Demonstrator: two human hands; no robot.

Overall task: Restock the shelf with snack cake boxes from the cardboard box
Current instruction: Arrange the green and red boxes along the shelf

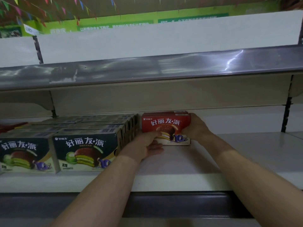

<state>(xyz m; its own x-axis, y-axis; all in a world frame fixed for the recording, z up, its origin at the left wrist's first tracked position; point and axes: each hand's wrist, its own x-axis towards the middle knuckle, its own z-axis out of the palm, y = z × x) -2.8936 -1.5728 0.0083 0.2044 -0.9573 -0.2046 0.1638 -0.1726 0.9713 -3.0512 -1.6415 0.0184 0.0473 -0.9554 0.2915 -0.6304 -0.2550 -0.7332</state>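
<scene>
A red snack cake box (165, 125) stands upright at the back of the white shelf (246, 154), with at least one more red box behind it. My right hand (195, 126) grips its right end, thumb and fingers wrapped round the edge. My left hand (147, 146) lies at the box's lower left corner, fingers fairly straight, touching its front and the shelf. The cardboard box is out of view.
Rows of dark green snack cake boxes (86, 151) fill the shelf to the left, right up against the red box. A grey upper shelf (147, 69) overhangs. The shelf stretch right of the red box holds nothing. A metal upright (286, 117) stands far right.
</scene>
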